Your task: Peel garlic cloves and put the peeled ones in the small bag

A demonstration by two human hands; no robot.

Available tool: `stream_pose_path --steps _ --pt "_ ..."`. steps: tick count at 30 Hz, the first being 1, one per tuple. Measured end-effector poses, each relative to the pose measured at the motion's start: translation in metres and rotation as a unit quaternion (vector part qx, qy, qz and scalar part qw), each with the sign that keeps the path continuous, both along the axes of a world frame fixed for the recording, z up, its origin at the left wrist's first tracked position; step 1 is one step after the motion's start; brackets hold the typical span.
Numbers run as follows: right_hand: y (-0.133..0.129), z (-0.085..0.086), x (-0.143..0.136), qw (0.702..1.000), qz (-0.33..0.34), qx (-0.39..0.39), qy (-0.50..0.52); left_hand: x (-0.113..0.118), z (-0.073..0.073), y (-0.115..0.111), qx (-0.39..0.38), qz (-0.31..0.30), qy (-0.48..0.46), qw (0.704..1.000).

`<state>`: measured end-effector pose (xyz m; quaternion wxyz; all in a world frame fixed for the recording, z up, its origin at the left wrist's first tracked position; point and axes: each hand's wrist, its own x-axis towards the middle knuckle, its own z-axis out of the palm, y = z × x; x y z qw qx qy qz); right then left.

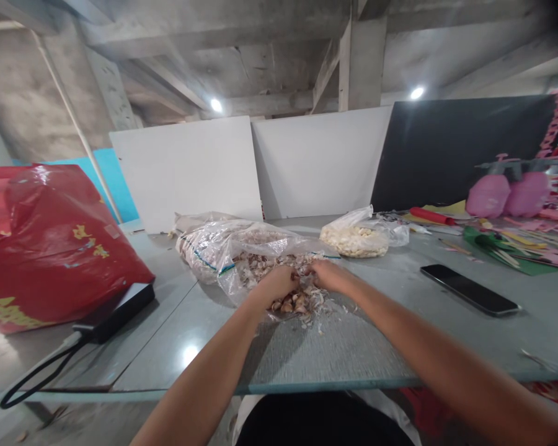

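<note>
A large clear plastic bag (pixel 260 238) lies on its side on the table, its mouth toward me, full of unpeeled garlic cloves. My left hand (pixel 279 282) is at the bag's mouth with its fingers curled in; what they hold is hidden. Close beside it, my right hand (pixel 328 276) has its fingertips bent down among the cloves and skins, and its grip is too small to make out. Just below both hands sits a small heap of brown garlic cloves (pixel 294 303). Papery garlic skins (pixel 317 303) are scattered to its right.
A bag of peeled garlic (pixel 358 240) stands behind on the right. A phone (pixel 469 288) lies farther right, near coloured paper and pink spray bottles (pixel 488 193). At left are a red bag (pixel 56 248) and a black box with a cable (pixel 116 313). White boards (pixel 190 173) line the back.
</note>
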<state>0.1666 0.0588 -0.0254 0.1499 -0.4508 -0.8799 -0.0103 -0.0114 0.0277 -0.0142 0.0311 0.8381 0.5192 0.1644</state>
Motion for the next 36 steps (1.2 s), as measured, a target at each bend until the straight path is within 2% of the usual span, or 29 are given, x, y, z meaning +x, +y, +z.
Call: stream_pose_path --steps 6,13,17,21,26,30,36 --pt "0.0 0.0 0.009 0.999 -0.024 -0.03 -0.012 -0.002 -0.001 0.002 0.059 -0.044 -0.046 0.996" --pt "-0.002 0.005 0.008 0.999 -0.011 -0.036 0.016 -0.003 0.002 0.001 0.054 -0.038 -0.093 0.993" --pt "-0.01 0.011 0.005 0.997 0.041 -0.024 0.065 0.001 0.003 0.002 0.079 -0.042 -0.103 0.991" --pt "-0.016 0.018 0.001 0.981 0.034 0.036 0.186 0.002 0.002 0.003 0.09 -0.043 -0.103 0.99" --pt "-0.02 0.019 -0.004 0.957 0.069 -0.022 0.281 0.004 0.004 -0.003 0.104 -0.019 -0.135 0.985" --pt "-0.017 0.015 -0.003 0.958 0.034 -0.024 0.282 0.007 0.007 -0.008 0.116 -0.008 -0.168 0.979" --pt "-0.02 0.017 0.0 0.979 -0.006 -0.015 0.205 0.007 0.007 -0.008 0.126 -0.029 -0.218 0.967"
